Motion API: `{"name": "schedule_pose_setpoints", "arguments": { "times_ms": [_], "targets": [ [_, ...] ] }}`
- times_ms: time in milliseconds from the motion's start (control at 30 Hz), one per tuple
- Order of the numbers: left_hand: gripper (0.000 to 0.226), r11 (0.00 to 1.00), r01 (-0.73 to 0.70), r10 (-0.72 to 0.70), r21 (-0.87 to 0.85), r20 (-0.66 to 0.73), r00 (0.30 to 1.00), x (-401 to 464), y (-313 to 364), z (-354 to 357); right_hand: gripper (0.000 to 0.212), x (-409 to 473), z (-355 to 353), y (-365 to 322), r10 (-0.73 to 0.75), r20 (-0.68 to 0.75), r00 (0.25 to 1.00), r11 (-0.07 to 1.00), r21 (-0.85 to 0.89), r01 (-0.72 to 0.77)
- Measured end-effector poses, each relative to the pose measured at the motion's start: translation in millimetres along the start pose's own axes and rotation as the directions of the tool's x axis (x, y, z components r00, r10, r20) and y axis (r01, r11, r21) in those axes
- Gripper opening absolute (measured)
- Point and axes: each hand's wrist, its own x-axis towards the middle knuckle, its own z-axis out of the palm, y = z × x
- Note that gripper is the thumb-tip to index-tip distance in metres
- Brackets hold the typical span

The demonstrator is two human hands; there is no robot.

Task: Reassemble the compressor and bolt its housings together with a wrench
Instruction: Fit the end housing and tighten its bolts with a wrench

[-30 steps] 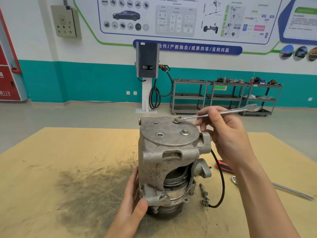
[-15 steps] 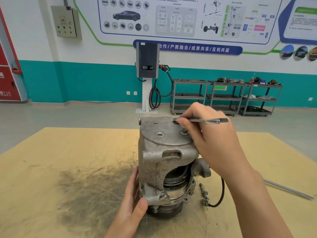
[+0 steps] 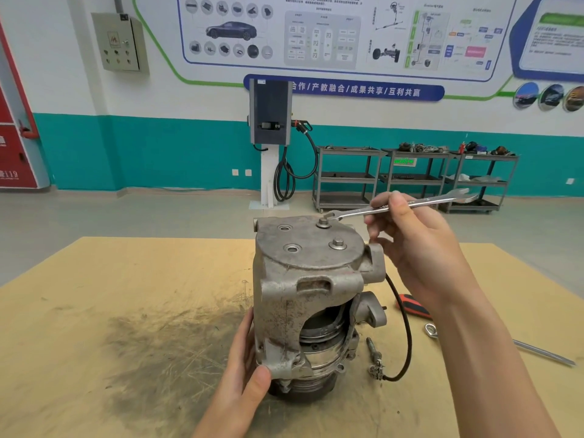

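Our desk (image 3: 94, 311) is a tan board with a dark, greasy smear left of centre. On it, near the middle, our compressor (image 3: 303, 298) stands upright on one end, its grey cast housing uppermost and the banded silver body showing through a gap lower down. A black cable (image 3: 406, 327) loops from its right side down to a small connector on the desk.

Our left hand (image 3: 243, 368) braces the compressor low on its left side, palm against the casting, thumb pressed on the front lower corner. Our right hand (image 3: 420, 248) is raised to the right of the top plate, its fingers (image 3: 384, 200) closed around the shank of a wrench (image 3: 398, 206).

The wrench lies nearly level, its near open end set at the far bolt (image 3: 323, 222) on the top plate; whether it fully seats on the head we cannot tell. A second bolt (image 3: 337, 242) stands nearer us, with two empty holes to its left.

An orange-and-black handle (image 3: 412, 306) and a slim steel tool (image 3: 537, 352) lie on the desk beyond our right forearm.
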Motion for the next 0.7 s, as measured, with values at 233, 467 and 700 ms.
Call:
{"name": "schedule_pose_setpoints", "arguments": {
  "times_ms": [233, 467, 700],
  "targets": [
    [0.114, 1.000, -0.019, 0.019, 0.020, -0.010, 1.000, -0.8, 1.8, 0.3, 0.028, 0.6, 4.5, 4.9, 0.045, 0.022, 0.999, 0.998, 0.035, -0.045],
    [0.112, 1.000, -0.013, 0.013, 0.005, -0.005, 1.000, -0.7, 1.8, 0.6, 0.020, -5.1, 11.2, -3.4, -0.144, 0.055, 0.988, 0.964, -0.220, 0.153],
    [0.114, 1.000, -0.015, 0.015, 0.007, 0.005, 1.000, -0.6, 2.3, 0.6, 0.009, -18.5, 26.8, -20.7, -0.403, 0.257, 0.878, 0.583, -0.668, 0.463]
  ]
}}
